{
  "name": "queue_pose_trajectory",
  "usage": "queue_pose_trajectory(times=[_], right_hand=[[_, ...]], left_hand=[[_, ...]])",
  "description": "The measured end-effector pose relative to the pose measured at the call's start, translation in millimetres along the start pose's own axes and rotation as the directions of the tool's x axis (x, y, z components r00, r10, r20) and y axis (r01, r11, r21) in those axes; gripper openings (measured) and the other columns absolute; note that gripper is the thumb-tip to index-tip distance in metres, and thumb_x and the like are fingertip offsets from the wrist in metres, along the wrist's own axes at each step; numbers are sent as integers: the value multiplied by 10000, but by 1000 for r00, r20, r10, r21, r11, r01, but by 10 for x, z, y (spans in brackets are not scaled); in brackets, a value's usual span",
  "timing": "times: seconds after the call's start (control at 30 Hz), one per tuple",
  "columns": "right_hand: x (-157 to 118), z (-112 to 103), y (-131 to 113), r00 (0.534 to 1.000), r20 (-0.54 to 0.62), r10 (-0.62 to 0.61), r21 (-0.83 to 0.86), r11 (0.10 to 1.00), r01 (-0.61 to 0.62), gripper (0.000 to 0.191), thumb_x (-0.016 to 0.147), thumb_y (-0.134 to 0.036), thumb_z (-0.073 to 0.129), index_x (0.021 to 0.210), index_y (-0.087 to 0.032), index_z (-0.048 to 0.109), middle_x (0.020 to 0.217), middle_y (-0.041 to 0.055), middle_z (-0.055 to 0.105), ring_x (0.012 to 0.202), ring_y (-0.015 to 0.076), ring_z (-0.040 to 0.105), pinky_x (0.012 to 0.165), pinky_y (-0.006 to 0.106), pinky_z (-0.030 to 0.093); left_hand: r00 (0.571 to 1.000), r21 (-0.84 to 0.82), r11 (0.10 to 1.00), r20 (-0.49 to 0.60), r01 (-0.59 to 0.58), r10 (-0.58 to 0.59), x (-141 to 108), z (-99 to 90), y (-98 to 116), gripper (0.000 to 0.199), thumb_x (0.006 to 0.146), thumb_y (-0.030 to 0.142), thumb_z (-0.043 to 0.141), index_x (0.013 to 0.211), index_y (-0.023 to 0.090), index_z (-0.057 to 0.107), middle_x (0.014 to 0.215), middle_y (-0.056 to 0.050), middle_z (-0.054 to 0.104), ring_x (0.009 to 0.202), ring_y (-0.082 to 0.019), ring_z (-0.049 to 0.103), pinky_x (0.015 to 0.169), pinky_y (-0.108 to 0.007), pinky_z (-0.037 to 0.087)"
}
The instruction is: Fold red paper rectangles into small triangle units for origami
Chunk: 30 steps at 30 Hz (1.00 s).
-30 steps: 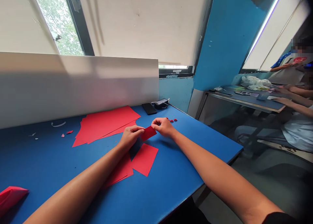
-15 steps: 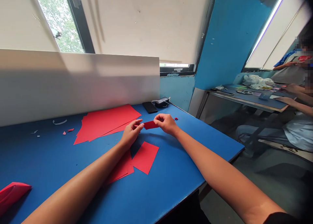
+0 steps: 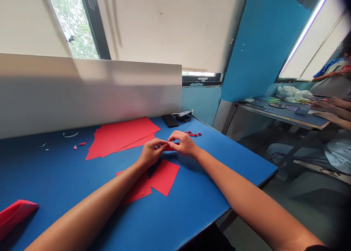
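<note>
Red, narrow paper strip point(image 3: 170, 148) is pinched by left hand point(image 3: 151, 151) and right hand point(image 3: 184, 143), close together; could be creased askew if pulled unevenly.

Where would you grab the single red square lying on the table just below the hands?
Probably its right-hand corner, with the right hand, once free, coming from the right. The red square lies flat, so a fingertip likely has to lift that corner before pinching. It points away from the other red sheets, which lie close to the left corner.
</note>
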State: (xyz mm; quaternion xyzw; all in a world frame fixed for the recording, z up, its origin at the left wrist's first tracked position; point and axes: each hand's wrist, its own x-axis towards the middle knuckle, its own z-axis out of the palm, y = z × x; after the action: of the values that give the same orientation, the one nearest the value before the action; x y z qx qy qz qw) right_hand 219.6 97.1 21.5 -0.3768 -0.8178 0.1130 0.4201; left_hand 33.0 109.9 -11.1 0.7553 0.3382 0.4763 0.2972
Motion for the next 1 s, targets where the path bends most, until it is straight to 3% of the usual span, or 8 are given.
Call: queue_pose_trajectory(times=[0.2,0.43,0.77,0.9,1.0], right_hand=[[-15,22,12,1000,9,-18,-68,997,18,63,758,-132,625,714,-175,640,767,22,644,767,162,573,725,281,420],[-27,40,57,999,-7,53,-70,996,-53,43,717,-140,638,687,-171,636,747,8,657,717,141,587,685,251,428],[-22,-265,372,961,-155,229,-74,967,-242,82,724,-204,592,665,-157,623,659,14,632,619,142,544,590,253,408],[-20,-203,304,969,-150,194,-76,975,-207,190,832,-266,508,730,-154,622,674,16,613,616,144,528,581,259,394],[-13,-85,178,991,-67,116,-51,992,-119,147,836,-225,526,891,-162,646,851,33,661,748,151,579,649,253,423]], left_hand=[[999,36,999,-41,-23,25,-21,2,22,206,819,364,616,847,203,741,787,-37,699,688,-154,555,656,-257,420],[999,-6,1000,-44,31,-31,-11,-14,29,204,780,369,650,809,192,748,777,-43,696,717,-166,582,667,-259,436],[968,-97,975,-131,201,-212,2,-86,31,307,770,435,643,833,145,719,668,-31,659,571,-132,540,546,-240,402],[969,-123,969,-96,215,-227,4,-75,45,328,742,464,665,807,148,721,675,-34,669,589,-142,562,564,-243,417],[975,-139,969,-60,206,-216,2,-62,37,335,749,465,657,824,144,715,683,-38,674,614,-153,581,591,-251,438]])
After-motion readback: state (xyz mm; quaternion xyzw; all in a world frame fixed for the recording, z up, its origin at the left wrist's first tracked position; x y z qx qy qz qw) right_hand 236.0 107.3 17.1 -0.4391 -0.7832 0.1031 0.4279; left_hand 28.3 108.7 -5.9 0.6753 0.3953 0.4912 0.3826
